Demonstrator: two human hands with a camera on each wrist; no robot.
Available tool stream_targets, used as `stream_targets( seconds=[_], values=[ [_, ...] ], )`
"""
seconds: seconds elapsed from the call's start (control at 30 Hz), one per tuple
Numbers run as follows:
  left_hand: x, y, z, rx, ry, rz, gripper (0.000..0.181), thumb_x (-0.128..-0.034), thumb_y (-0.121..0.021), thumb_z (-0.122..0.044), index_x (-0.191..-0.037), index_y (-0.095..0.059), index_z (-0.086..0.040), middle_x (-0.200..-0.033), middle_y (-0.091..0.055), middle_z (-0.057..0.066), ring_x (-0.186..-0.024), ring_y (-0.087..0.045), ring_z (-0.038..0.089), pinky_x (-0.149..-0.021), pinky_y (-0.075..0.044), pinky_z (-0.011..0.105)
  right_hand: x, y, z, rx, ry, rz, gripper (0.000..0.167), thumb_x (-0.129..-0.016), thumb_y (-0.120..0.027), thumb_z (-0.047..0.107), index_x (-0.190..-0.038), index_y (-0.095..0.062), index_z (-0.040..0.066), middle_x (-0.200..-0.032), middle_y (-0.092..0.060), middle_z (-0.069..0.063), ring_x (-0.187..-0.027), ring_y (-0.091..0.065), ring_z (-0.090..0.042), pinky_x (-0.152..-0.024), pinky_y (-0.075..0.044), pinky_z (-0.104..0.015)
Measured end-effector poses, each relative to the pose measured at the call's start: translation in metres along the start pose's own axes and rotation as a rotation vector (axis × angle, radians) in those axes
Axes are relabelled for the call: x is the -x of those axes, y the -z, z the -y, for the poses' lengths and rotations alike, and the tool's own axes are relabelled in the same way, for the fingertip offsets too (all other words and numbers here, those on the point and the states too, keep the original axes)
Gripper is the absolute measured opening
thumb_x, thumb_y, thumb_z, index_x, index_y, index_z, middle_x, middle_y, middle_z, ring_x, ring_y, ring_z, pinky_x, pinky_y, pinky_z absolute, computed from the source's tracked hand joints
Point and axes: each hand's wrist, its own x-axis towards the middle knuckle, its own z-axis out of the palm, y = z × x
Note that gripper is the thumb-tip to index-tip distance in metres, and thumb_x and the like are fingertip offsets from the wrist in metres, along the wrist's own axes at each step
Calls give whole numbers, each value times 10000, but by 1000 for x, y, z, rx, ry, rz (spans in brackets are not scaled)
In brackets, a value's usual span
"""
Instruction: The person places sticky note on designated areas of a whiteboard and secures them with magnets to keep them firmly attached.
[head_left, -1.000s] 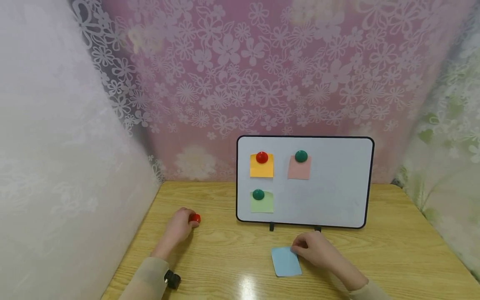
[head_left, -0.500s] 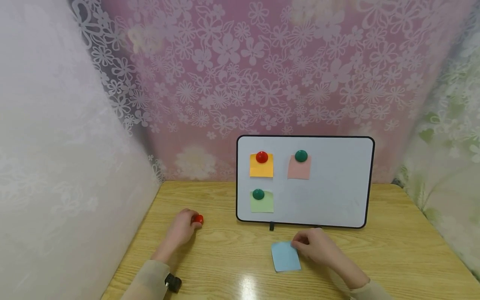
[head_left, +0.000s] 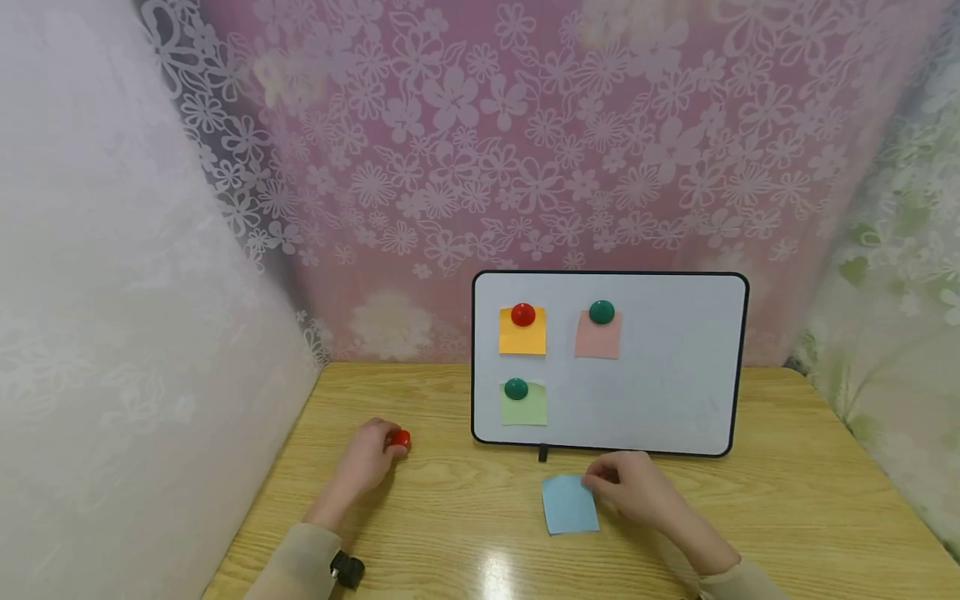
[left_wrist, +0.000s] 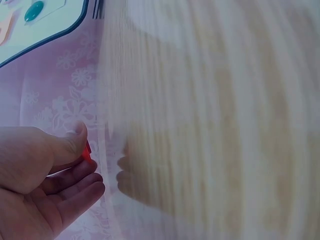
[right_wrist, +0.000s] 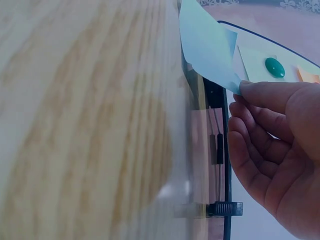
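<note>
Between thumb and fingers, my left hand (head_left: 369,454) pinches a red round magnet (head_left: 402,438) at the left of the table. In the left wrist view only a sliver of that magnet (left_wrist: 87,152) shows past the thumb. My right hand (head_left: 637,492) pinches the upper right corner of a blue sticky note (head_left: 570,505) in front of the whiteboard (head_left: 675,375). The right wrist view has the note (right_wrist: 207,45) slightly bent, held by thumb and index finger, with the other fingers curled loosely below.
On the board, a red magnet (head_left: 523,314) holds an orange note (head_left: 523,340). Green magnets hold a pink note (head_left: 598,340) and a light green note (head_left: 525,410). A black foot (head_left: 543,452) props the board on the wooden table (head_left: 450,533). Floral cloth (head_left: 390,208) hangs behind.
The right hand has carried the blue note a little away from me, toward the board. My left hand has shifted slightly to the right with the red magnet.
</note>
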Motion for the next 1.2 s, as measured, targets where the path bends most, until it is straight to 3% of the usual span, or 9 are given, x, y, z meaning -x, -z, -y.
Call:
stream_targets(
  seconds=[0.4, 0.7, 1.2],
  values=[
    [3, -2, -10, 41, 9, 10, 305, -954, -831, -137, -1206, -749, 15, -1127, -701, 121, -1005, -698, 287, -880, -597, 476, 0, 4, 0, -31, -13, 5, 112, -1012, -773, 298, -961, -806, 204, -874, -718, 140, -813, -646, -50, -718, -553, -282],
    [5, -2, -15, 49, -28, 0, 297, -943, -836, -120, -1191, -753, 19, -1107, -706, 121, -983, -699, 289, -849, -605, 461, 0, 7, 1, -34, 7, -14, 112, -1013, -771, 285, -962, -808, 193, -874, -722, 134, -802, -641, -41, -716, -551, -281],
    [9, -7, -30, 107, -97, 8, 262, -926, -849, -97, -1154, -763, -2, -1071, -697, 88, -953, -682, 246, -822, -595, 442, 0, 14, 1, -48, -46, -26, 131, -1018, -765, 287, -1010, -816, 166, -926, -749, 106, -842, -681, -86, -744, -572, -299]
  ],
)
